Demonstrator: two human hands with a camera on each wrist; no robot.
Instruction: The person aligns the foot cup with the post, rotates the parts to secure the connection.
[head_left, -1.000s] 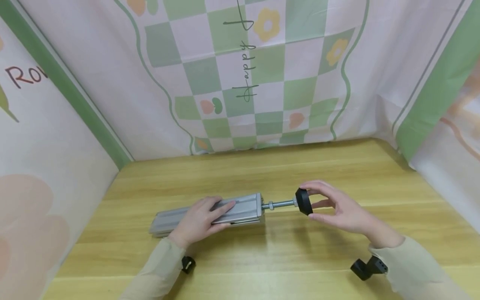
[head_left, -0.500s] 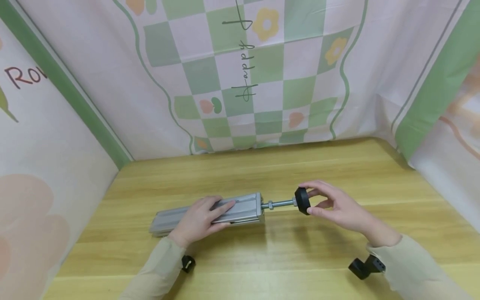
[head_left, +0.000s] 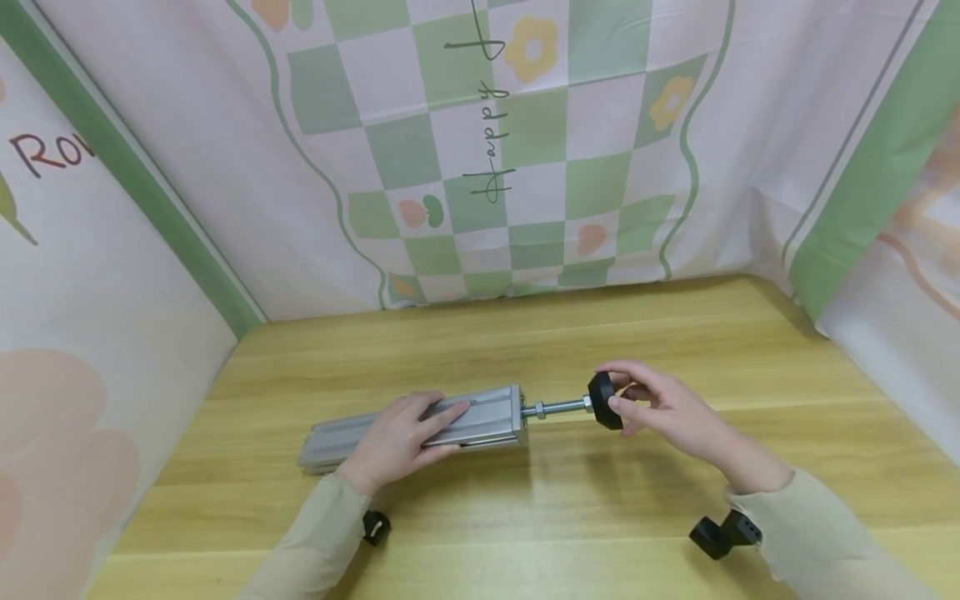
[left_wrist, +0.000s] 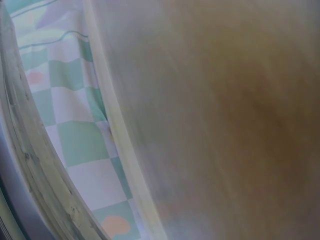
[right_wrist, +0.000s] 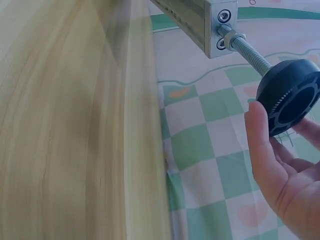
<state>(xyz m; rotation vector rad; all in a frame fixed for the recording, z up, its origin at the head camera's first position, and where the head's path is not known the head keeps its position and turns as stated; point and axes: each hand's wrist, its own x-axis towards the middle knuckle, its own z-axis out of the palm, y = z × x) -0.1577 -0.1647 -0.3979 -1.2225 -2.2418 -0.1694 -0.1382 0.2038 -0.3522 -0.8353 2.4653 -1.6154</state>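
Note:
A silver aluminium profile [head_left: 480,417] lies on the table in the head view, pointing left to right. My left hand [head_left: 401,437] holds it from above, thumb on the near side and fingers over the top and far side. From its right end plate sticks a threaded rod [head_left: 558,407] carrying nuts [head_left: 540,410]. At the rod's outer end is a black levelling foot [head_left: 602,402]. My right hand [head_left: 663,408] pinches the foot's rim between thumb and fingers. In the right wrist view the foot [right_wrist: 285,82] shows its ribbed, hollow underside. The left wrist view does not show the left hand.
The wooden table [head_left: 450,533] reaches back to a checkered cloth [head_left: 525,167], with more cloth hanging at left and right. Black camera mounts hang at the left wrist [head_left: 377,527] and the right wrist [head_left: 723,533].
My right thumb has moved up along the foot's rim, and the right hand and wrist have shifted slightly left. The left hand and profile stay almost still.

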